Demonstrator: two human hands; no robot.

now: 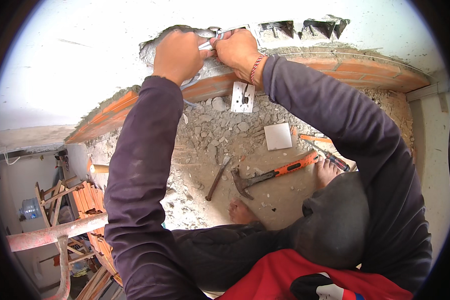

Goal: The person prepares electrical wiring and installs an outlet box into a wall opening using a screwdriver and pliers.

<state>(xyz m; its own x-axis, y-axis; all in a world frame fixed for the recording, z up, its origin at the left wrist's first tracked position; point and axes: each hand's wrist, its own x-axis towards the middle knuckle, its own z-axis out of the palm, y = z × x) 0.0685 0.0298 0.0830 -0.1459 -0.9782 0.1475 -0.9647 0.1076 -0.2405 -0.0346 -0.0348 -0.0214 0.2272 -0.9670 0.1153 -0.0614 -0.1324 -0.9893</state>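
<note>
Both my hands are raised to a rough hole chiselled in the white wall (85,55). My left hand (177,52) is closed around a bundle of grey and white cable (208,44) that comes out of the hole. My right hand (237,50), with a red thread on its wrist, pinches the same cable just to the right. More grey cable (191,82) hangs below my left wrist. Under my hands runs a line of orange bricks (210,87), and a white metal plate (243,97) leans on the rubble.
On the dusty ledge lie a hammer with an orange handle (277,172), a steel chisel (218,178), a screwdriver (330,157), a white square tile (278,136) and broken mortar (220,125). My bare feet (242,212) rest there. Scaffold pipe (55,232) and stacked bricks (87,200) show far below left.
</note>
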